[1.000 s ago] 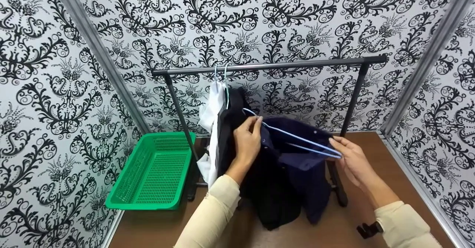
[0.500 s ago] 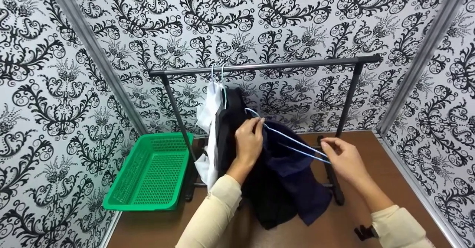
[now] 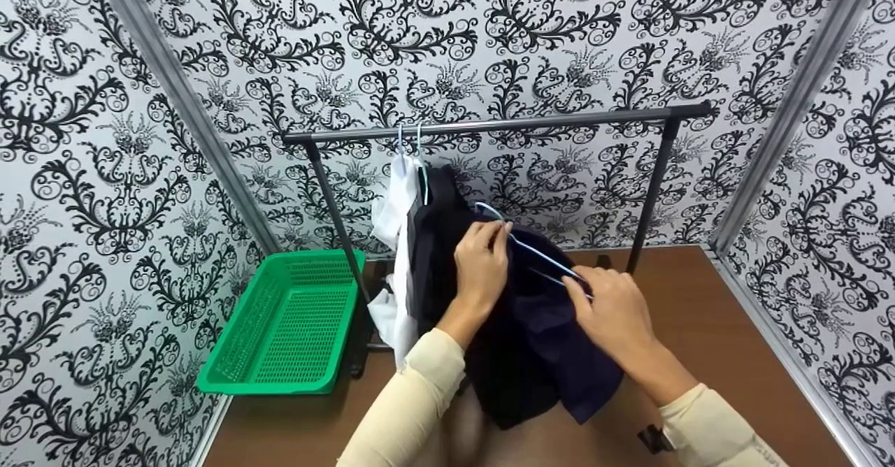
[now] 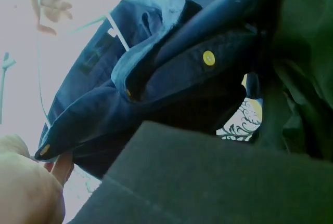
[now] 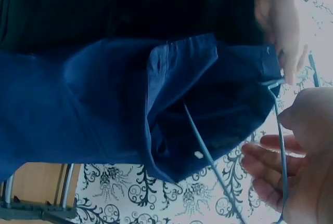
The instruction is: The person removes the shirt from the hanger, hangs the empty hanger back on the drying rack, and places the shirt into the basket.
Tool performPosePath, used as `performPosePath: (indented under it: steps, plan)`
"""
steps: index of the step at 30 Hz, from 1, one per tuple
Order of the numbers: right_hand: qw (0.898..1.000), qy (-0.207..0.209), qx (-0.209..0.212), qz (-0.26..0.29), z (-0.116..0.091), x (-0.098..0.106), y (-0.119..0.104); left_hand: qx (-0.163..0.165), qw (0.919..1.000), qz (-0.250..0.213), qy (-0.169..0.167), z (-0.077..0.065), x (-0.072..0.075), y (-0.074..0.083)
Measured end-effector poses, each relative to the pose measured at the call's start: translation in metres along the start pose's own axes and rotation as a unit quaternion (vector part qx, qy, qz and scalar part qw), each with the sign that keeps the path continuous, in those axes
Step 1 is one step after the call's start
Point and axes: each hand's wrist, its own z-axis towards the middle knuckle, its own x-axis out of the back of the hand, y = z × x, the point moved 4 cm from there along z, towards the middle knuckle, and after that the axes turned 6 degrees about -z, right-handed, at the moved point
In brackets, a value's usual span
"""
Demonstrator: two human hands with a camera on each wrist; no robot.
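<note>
A light-blue wire hanger (image 3: 538, 252) lies partly inside the collar of a navy button-up shirt (image 3: 559, 341). My left hand (image 3: 482, 264) pinches the hanger and the shirt's edge just below the hook. At the hanger's other end, my right hand (image 3: 615, 313) has thumb and fingers about the wire. In the right wrist view the right hand (image 5: 307, 156) is loosely curled, with the wire crossing its palm. A yellow button (image 4: 208, 57) shows on the shirt front in the left wrist view. One hanger arm is out of the cloth; the rest is partly hidden by fabric.
Behind stands a dark metal clothes rack (image 3: 531, 124). White clothing (image 3: 395, 201) and a black garment (image 3: 440, 236) hang towards its left side on hangers. A green plastic basket (image 3: 210, 383) is on the brown table (image 3: 713, 341) at left. Patterned walls enclose the back and sides.
My right hand has slid left along the hanger, closer to the left hand. The shirt's far shoulder has come off that hanger end and sags. The left hand has shifted slightly right.
</note>
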Motion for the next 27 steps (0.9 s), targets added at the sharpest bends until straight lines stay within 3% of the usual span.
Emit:
performPosePath:
  steps: [7,18,27]
  plan:
    - [0.999,0.037,-0.025,0.026,0.004,-0.009,0.002,-0.002,0.9996,-0.02,-0.019,0.001,-0.005,0.006]
    - [0.995,0.086,-0.023,0.053,-0.004,-0.004,0.018,-0.025,0.9952,-0.086,-0.04,-0.003,-0.011,0.007]
    - [0.991,0.092,-0.023,0.095,-0.003,0.001,0.026,0.01,0.9953,-0.078,-0.056,-0.008,-0.014,0.0]
